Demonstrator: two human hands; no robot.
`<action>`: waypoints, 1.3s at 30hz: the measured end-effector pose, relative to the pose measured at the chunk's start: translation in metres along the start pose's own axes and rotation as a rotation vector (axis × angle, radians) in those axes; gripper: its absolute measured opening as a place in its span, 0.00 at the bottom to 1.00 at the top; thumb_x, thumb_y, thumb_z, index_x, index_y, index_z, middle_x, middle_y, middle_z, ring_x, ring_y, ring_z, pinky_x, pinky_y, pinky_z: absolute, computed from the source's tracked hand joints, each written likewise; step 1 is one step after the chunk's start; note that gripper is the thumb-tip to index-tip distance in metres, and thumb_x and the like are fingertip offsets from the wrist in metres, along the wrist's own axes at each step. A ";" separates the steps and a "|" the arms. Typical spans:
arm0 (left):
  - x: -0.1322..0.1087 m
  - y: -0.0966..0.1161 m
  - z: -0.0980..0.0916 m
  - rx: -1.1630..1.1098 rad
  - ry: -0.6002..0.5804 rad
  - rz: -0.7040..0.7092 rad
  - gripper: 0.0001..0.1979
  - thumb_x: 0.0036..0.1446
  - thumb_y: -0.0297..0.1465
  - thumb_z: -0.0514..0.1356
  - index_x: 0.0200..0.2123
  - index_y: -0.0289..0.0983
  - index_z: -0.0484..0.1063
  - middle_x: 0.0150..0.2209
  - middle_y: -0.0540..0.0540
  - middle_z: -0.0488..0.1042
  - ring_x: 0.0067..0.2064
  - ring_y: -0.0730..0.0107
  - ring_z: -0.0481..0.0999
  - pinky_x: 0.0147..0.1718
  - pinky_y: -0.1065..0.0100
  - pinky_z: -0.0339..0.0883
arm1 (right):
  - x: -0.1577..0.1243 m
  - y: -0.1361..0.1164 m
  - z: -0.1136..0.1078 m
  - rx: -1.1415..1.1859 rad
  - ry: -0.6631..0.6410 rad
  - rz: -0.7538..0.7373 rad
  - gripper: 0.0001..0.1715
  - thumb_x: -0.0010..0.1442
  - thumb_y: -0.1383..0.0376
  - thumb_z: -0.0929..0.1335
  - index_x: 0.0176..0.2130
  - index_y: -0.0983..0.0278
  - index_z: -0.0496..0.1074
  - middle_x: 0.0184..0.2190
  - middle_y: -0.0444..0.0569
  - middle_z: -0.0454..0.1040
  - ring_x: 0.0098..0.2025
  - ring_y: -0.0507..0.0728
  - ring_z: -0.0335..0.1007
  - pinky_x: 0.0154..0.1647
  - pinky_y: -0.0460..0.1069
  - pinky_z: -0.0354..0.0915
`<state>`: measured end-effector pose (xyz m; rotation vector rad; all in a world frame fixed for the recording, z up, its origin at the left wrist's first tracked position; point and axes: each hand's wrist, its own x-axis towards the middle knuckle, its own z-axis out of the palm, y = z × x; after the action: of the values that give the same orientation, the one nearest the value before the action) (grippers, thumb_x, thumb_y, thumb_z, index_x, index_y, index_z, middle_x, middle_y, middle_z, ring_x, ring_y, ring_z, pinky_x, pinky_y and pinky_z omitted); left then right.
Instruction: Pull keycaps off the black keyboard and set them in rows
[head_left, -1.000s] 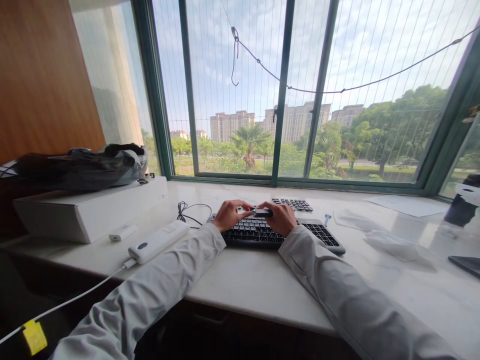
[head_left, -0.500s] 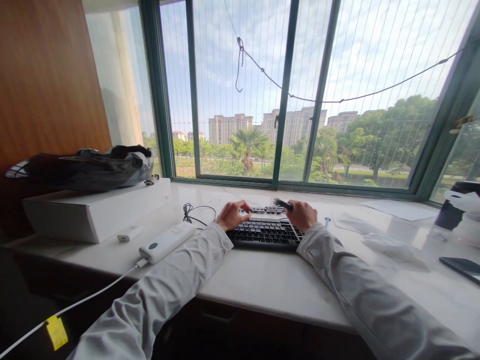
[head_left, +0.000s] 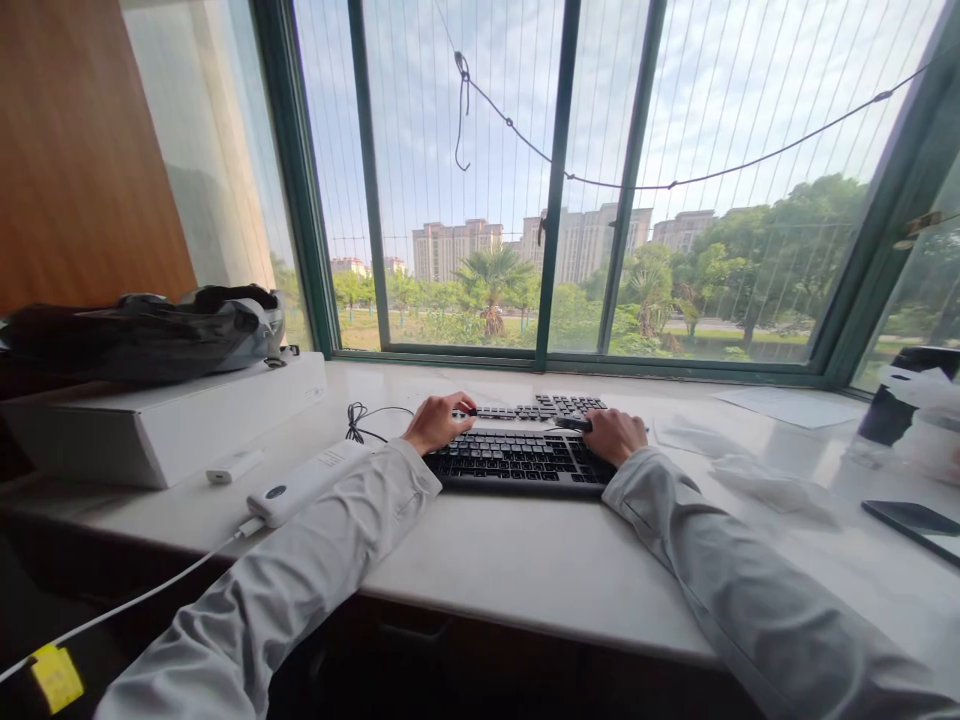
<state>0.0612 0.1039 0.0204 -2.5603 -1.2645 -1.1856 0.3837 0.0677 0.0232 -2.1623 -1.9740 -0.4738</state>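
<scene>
A black keyboard (head_left: 517, 462) lies on the white counter, with dark keys and some gaps showing darker between them. Behind it, loose black keycaps (head_left: 566, 404) are set out in rows. My left hand (head_left: 439, 425) is over the keyboard's far left corner, thumb and forefinger pinched on a small dark keycap (head_left: 471, 411). My right hand (head_left: 616, 436) is closed around a dark brush (head_left: 574, 424), which points left above the keyboard's far right part. Its bristles are hard to make out now.
To the left are a white power bank (head_left: 304, 485) with a cable, a small white adapter (head_left: 234, 467), and a white box (head_left: 165, 415) under a dark bag (head_left: 142, 335). Clear plastic bags (head_left: 772, 485), paper (head_left: 787, 412) and a phone (head_left: 913, 522) lie right. A window stands behind.
My left hand has moved left and its fingertips have drawn together. My right hand has lowered and shifted slightly right, tilting the brush flatter. The view has swung slightly.
</scene>
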 end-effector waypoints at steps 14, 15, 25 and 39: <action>0.017 0.004 -0.013 0.155 -0.013 -0.035 0.13 0.55 0.41 0.61 0.39 0.41 0.77 0.42 0.49 0.78 0.32 0.71 0.75 0.37 0.72 0.66 | 0.005 -0.002 0.001 0.086 -0.082 -0.028 0.18 0.55 0.65 0.63 0.43 0.67 0.75 0.43 0.60 0.75 0.46 0.63 0.71 0.43 0.55 0.63; 0.024 0.004 -0.014 0.159 -0.037 -0.055 0.13 0.54 0.41 0.61 0.39 0.41 0.78 0.42 0.50 0.79 0.33 0.70 0.75 0.38 0.72 0.66 | 0.005 -0.002 0.002 0.097 -0.078 -0.030 0.18 0.55 0.65 0.63 0.44 0.67 0.75 0.43 0.61 0.75 0.46 0.64 0.71 0.43 0.55 0.63; 0.129 0.000 0.035 0.107 -0.530 -0.183 0.18 0.48 0.42 0.64 0.41 0.40 0.79 0.42 0.46 0.79 0.29 0.72 0.74 0.24 0.74 0.64 | 0.005 -0.002 0.001 0.143 -0.080 -0.035 0.18 0.55 0.66 0.64 0.43 0.67 0.76 0.43 0.61 0.75 0.45 0.63 0.72 0.43 0.54 0.64; 0.164 -0.021 0.108 0.215 -0.700 -0.271 0.15 0.44 0.35 0.66 0.38 0.39 0.79 0.39 0.47 0.80 0.22 0.77 0.73 0.26 0.76 0.64 | 0.007 -0.001 0.003 0.162 -0.069 -0.019 0.17 0.55 0.66 0.64 0.43 0.66 0.75 0.41 0.61 0.76 0.46 0.63 0.72 0.44 0.54 0.64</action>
<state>0.1734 0.2641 0.0462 -2.7819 -1.7767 -0.1071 0.3831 0.0757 0.0227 -2.0883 -1.9946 -0.2352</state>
